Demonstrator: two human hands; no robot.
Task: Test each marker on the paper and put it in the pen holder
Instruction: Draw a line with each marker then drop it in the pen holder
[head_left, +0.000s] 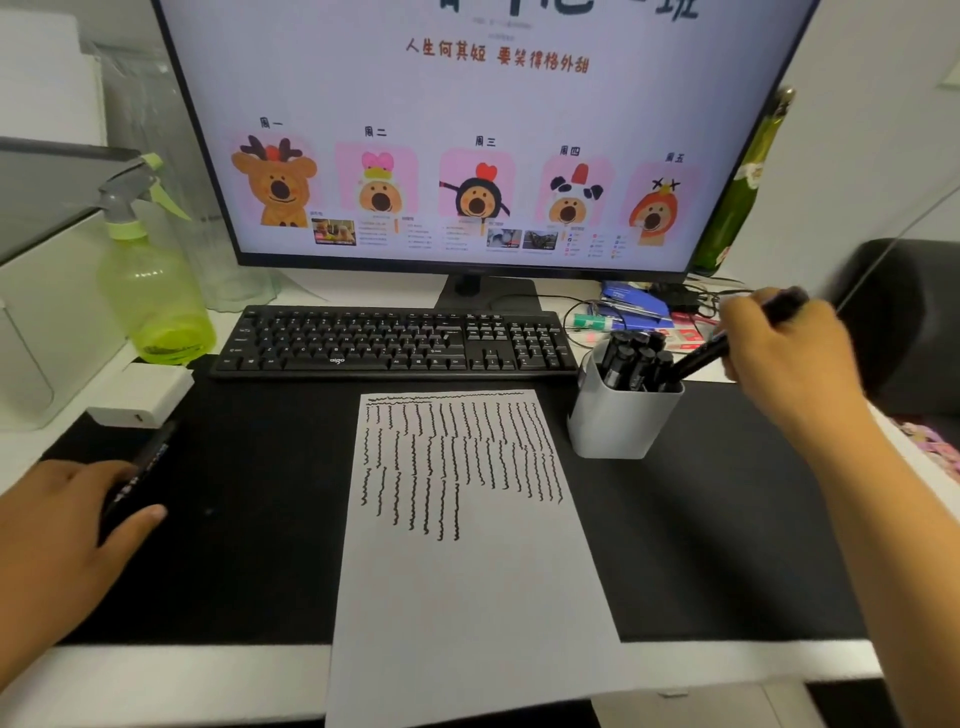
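A white sheet of paper (467, 582) lies on the black desk mat, its upper half covered with several wavy black test lines. To its right stands a white pen holder (621, 421) with several black markers (631, 358) upright inside. My right hand (784, 348) grips a black marker (701, 358) tilted with its lower end at the holder's rim. At the left of the mat, my left hand (67, 525) curls its fingers and thumb round another black marker (140, 467) lying there.
A black keyboard (395, 340) sits behind the paper, below a large monitor (467, 130). A green spray bottle (150, 291) and a white box (140, 402) stand at the left. Cables and small items (639, 306) clutter the area behind the holder.
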